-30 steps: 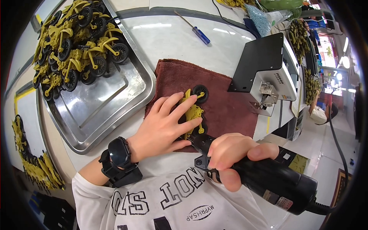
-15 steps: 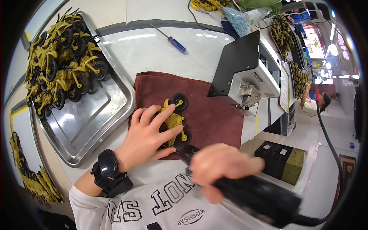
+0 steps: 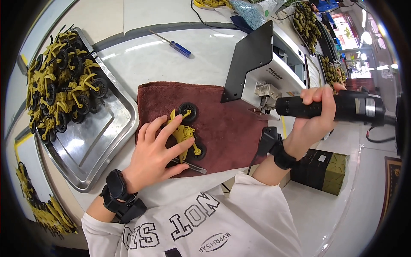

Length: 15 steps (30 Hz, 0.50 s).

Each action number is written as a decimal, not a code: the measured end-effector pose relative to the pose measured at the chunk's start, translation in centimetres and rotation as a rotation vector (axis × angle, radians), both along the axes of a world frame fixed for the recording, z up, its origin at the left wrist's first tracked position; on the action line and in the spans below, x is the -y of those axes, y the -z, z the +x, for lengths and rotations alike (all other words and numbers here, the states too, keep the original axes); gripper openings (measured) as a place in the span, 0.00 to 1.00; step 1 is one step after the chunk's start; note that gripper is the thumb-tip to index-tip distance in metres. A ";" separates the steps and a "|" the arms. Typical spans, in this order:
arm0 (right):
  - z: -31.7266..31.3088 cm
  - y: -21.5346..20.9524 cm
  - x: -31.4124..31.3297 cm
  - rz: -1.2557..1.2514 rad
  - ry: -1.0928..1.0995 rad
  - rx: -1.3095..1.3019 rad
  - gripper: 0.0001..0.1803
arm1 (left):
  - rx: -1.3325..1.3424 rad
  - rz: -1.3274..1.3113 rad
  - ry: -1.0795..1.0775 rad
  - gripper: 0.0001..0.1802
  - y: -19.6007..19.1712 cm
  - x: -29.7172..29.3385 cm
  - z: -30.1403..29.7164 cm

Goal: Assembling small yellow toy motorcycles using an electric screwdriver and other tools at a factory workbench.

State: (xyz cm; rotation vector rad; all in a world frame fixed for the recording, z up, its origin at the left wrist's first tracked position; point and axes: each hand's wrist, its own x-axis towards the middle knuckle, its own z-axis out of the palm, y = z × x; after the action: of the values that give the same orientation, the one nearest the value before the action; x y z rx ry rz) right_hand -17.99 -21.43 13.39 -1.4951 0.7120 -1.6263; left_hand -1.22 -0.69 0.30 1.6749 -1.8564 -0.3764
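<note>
A small yellow toy motorcycle (image 3: 183, 133) with black wheels lies on its side on a folded brown cloth (image 3: 231, 137). My left hand (image 3: 150, 150) steadies it, fingers spread over its body and pressing it to the cloth. A thin metal strip (image 3: 195, 167) lies by the thumb, partly hidden. My right hand (image 3: 319, 111) is wrapped round a black electric screwdriver (image 3: 351, 106), held level at the right. Its nose is at the metal outlet of a box-shaped screw feeder (image 3: 267, 79); whether the tip touches is too small to tell.
A metal tray (image 3: 96, 145) heaped with yellow toy motorcycles (image 3: 60, 81) stands at the left. A blue-handled screwdriver (image 3: 179, 48) lies beyond the cloth. More yellow parts (image 3: 47, 210) sit at the lower left. A black and green box (image 3: 321, 171) is below right; a cord trails from the electric screwdriver.
My right hand has carried the electric screwdriver from beside the toy motorcycle up and right to the screw feeder. My left hand stays on the motorcycle. The whole view has shifted slightly.
</note>
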 end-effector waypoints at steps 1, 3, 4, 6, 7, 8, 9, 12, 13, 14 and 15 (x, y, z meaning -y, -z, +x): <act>-0.3 0.0 -0.7 0.025 -0.047 0.006 0.22 | 0.001 0.001 -0.003 0.30 -0.1 -0.1 0.1; -1.0 -0.1 -3.1 0.080 -0.155 0.021 0.23 | -0.011 -0.012 0.002 0.30 -0.4 0.1 0.1; -0.8 0.7 -4.5 0.067 -0.244 0.054 0.25 | -0.024 -0.011 -0.002 0.29 -0.3 -0.1 0.1; -0.4 1.9 -7.3 0.019 -0.464 0.130 0.25 | -0.038 -0.001 -0.001 0.29 -0.3 -0.1 0.2; 0.0 2.4 -8.0 -0.022 -0.557 0.136 0.26 | -0.050 -0.008 0.007 0.29 -0.4 0.0 0.3; 0.4 2.8 -8.6 -0.063 -0.650 0.143 0.27 | -0.062 -0.014 0.016 0.29 -0.4 -0.1 0.4; 0.8 2.9 -8.9 -0.062 -0.651 0.144 0.27 | -0.069 -0.019 0.017 0.28 -0.3 -0.2 0.4; 2.1 3.3 -9.0 -0.026 -0.757 0.024 0.30 | -0.047 -0.030 0.008 0.27 0.1 -0.3 0.4; 2.4 3.6 -8.8 -0.034 -0.764 0.031 0.29 | -0.053 -0.026 0.008 0.26 0.2 -0.3 0.3; 2.8 3.8 -8.7 -0.042 -0.771 0.038 0.29 | -0.046 -0.026 0.010 0.26 0.2 -0.2 0.3; 3.6 3.8 -8.8 -0.093 -0.707 -0.037 0.25 | -0.047 -0.030 0.009 0.26 0.1 -0.2 0.3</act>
State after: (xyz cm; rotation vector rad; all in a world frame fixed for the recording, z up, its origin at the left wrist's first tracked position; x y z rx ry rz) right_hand -14.42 -12.64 9.59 -1.6016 0.0867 -1.0965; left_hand -0.92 -0.50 0.17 1.6250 -1.8270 -0.3859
